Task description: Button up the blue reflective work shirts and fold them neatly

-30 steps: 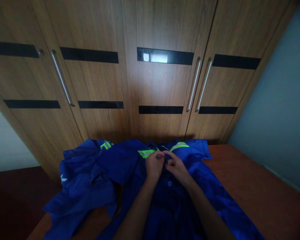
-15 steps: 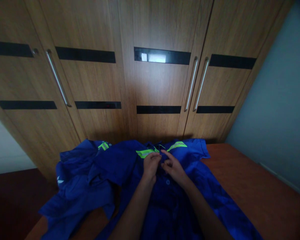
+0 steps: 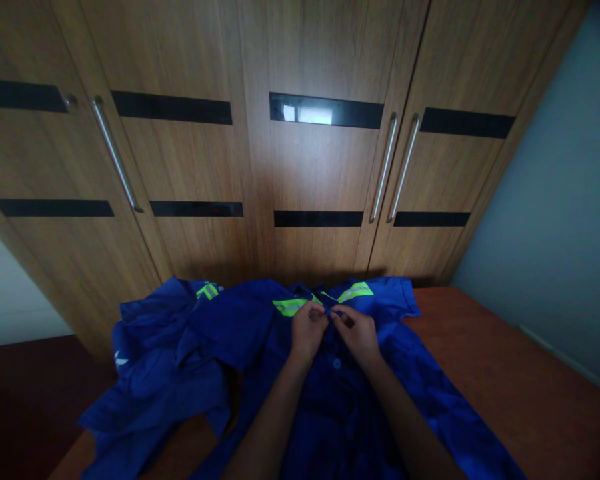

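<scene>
A blue work shirt lies face up, with short sleeves and lime-green reflective strips across its chest. My left hand is closed in a pinch on the front edge of the shirt, just below the collar. Facing it, my right hand pinches the cloth too, its fingertips almost touching those of the left. What exactly lies between the fingertips is too small to make out. Below the hands a round button shows on the shirt front.
Left of the shirt, a second blue garment lies crumpled, partly under the shirt's sleeve. Both rest on a reddish-brown wooden surface. Behind it stands a wooden wardrobe with metal handles. A pale wall borders the right side.
My right hand's extended index finger has bent in to pinch the shirt front. My left hand's fingers have curled in more, and both hands' fingertips have come together at the opening.
</scene>
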Action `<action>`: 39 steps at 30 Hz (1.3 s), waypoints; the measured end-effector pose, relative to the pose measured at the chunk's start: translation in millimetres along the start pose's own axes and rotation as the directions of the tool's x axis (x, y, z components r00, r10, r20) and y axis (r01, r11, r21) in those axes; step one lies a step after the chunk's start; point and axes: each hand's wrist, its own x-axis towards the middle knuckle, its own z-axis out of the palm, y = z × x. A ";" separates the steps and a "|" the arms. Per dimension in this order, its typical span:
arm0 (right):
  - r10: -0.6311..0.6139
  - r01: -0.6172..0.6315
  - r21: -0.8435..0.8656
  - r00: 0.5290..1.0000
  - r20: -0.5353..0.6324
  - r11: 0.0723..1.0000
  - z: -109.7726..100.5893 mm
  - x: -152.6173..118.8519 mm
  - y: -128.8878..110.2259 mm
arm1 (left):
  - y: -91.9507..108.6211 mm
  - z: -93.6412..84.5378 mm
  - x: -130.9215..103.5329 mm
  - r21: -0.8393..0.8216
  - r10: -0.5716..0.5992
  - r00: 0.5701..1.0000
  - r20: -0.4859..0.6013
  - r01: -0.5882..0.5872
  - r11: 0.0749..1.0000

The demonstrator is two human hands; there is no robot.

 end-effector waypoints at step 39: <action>0.247 -0.236 0.087 0.957 -0.151 0.968 0.6 8.6 40.1 | 12.3 -17.2 -4.0 0.497 -0.148 0.681 0.717 -0.351 0.794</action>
